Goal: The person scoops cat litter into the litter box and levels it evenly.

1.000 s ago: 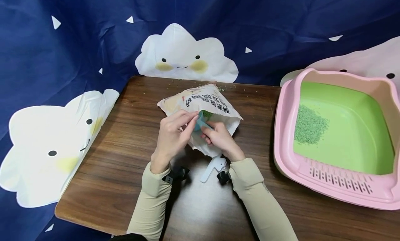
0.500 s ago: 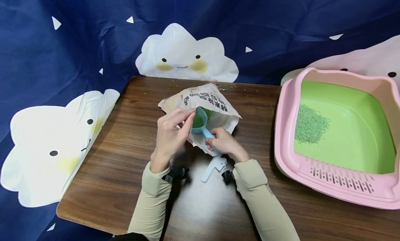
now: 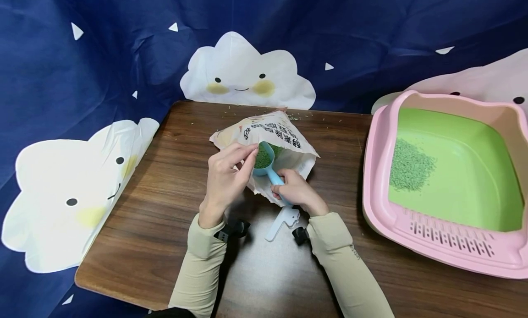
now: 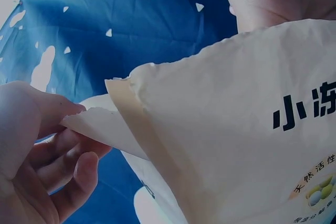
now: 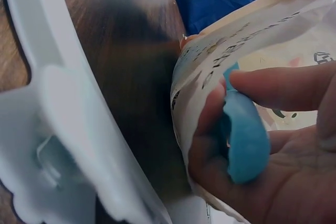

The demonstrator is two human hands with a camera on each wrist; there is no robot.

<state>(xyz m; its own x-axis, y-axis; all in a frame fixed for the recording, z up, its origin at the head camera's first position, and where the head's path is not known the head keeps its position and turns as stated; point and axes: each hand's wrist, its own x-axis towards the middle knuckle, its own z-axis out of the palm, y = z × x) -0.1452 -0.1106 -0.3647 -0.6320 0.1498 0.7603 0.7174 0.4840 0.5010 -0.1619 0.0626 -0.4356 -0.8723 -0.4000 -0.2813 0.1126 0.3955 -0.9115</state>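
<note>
An opened white paper bag [image 3: 266, 125] of green pellets lies on the table, its torn mouth facing me. At its left edge my left hand [image 3: 224, 176] pinches the paper between thumb and fingers; in the left wrist view the bag's edge [image 4: 100, 121] sits in that pinch. My right hand [image 3: 299, 189] grips the handle of a light blue scoop [image 3: 272, 175]. Heaped green pellets [image 3: 263, 157] fill the scoop's bowl, which is at the bag's mouth, its left rim partly hidden by my left fingertips. The right wrist view has the handle [image 5: 247, 140] wrapped by fingers and thumb.
A pink-rimmed litter box [image 3: 377, 162] with a green base stands at the right, a patch of pellets [image 3: 412, 164] inside. A white plastic piece with a long arm [image 3: 276, 226] lies below the bag. Loose pellets dot the table's far edge [image 3: 231, 108].
The scoop has drawn back from inside the bag toward me, and its pellet-filled bowl now shows. My right hand moved slightly right and nearer; the left kept its pinch.
</note>
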